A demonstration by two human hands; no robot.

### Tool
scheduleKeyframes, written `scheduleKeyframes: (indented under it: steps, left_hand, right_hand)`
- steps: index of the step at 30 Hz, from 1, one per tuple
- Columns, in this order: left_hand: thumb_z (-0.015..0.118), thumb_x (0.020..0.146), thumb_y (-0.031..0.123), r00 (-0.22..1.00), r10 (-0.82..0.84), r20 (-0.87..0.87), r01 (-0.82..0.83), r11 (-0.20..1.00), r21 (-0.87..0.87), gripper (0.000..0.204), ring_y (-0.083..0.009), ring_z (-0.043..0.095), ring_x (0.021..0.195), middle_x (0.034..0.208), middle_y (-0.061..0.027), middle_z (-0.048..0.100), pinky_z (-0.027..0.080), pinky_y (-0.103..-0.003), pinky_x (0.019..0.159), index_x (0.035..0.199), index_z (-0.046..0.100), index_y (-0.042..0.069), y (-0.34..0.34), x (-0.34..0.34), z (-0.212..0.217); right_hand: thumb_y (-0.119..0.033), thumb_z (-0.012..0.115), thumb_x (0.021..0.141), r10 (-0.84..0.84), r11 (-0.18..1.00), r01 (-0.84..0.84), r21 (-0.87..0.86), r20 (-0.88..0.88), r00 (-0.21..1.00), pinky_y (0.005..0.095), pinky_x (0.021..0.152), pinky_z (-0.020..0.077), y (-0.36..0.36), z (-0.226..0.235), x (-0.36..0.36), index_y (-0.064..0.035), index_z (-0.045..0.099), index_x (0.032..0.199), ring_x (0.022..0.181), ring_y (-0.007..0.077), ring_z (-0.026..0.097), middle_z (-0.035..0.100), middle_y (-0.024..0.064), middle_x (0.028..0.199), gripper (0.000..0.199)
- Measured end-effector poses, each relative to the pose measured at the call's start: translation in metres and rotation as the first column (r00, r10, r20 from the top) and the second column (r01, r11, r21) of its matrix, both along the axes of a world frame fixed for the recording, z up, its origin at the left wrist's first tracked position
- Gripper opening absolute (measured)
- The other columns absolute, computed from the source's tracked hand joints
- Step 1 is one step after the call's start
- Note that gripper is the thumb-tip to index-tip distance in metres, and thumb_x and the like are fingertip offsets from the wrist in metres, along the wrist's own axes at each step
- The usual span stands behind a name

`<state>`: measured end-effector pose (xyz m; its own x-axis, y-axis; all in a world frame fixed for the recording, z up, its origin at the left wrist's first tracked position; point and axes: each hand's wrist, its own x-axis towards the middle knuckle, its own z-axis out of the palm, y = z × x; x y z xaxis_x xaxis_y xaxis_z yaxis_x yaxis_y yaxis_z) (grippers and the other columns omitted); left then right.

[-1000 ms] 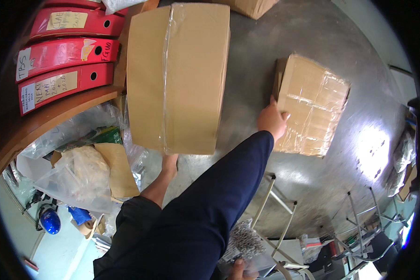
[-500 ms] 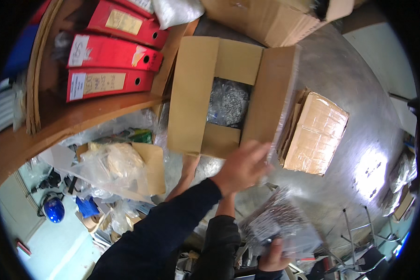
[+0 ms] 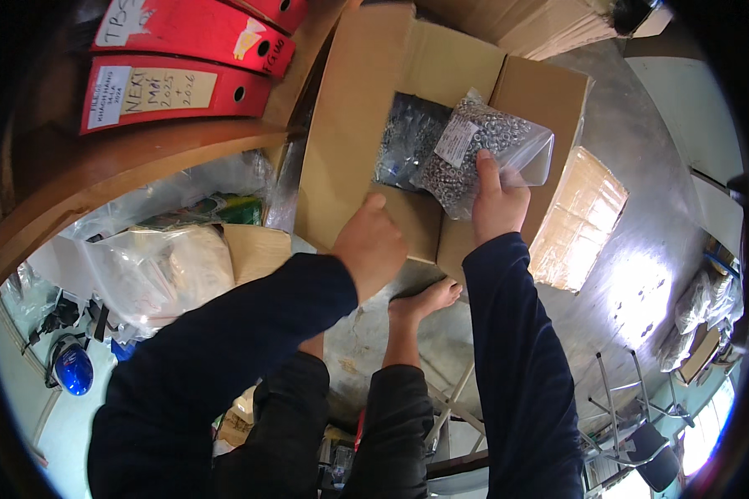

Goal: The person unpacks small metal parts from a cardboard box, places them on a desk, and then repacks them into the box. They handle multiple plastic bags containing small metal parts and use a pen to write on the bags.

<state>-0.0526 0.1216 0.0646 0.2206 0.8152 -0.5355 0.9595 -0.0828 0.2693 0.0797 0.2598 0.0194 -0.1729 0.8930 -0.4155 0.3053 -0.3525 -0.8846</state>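
Observation:
In front of me stands an open cardboard box (image 3: 345,141) with its flaps raised. Clear plastic bags of small metal parts (image 3: 404,154) lie inside. My right hand (image 3: 501,204) grips a clear plastic bag of small silver nut-like pieces (image 3: 449,179) by its loose end, thumb on top. This bag carries a white label and hangs over the box opening, covering part of what lies within. At the box's near left corner, my left hand (image 3: 370,247) is closed on the near flap; its fingertips are mostly hidden.
Red binders (image 3: 175,91) fill a wooden shelf (image 3: 225,154) at the left. Below it lies clear plastic wrapping (image 3: 171,266). Flattened cardboard (image 3: 582,220) rests on the floor right of the box; a larger carton (image 3: 549,29) stands behind. My bare foot (image 3: 424,301) is near the box.
My right hand has carried the bag from low right up over the box. My left hand has moved from the right flap to the near left corner. The view has shifted.

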Motion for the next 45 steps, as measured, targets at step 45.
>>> scheduleKeyframes:
  steps: [45]
  left_hand:
    - [0.072, 0.068, 0.006, 0.773, 0.447, 0.451, -0.539, 0.837, 0.094, 0.022, -0.0245, 0.058, 0.084, 0.095, -0.0023, 0.061, 0.046, -0.039, 0.071, 0.090, 0.068, 0.010, -0.080, 0.012, 0.040]
  right_hand:
    - [-0.016, 0.053, 0.087, 0.705, -0.355, -0.902, -0.245, 0.564, -0.430, 0.0474, 0.097, 0.0460, -0.047, -0.024, -0.040, -0.0066, 0.073, 0.092, 0.108, 0.0301, 0.059, 0.057, 0.0095, 0.123, 0.023]
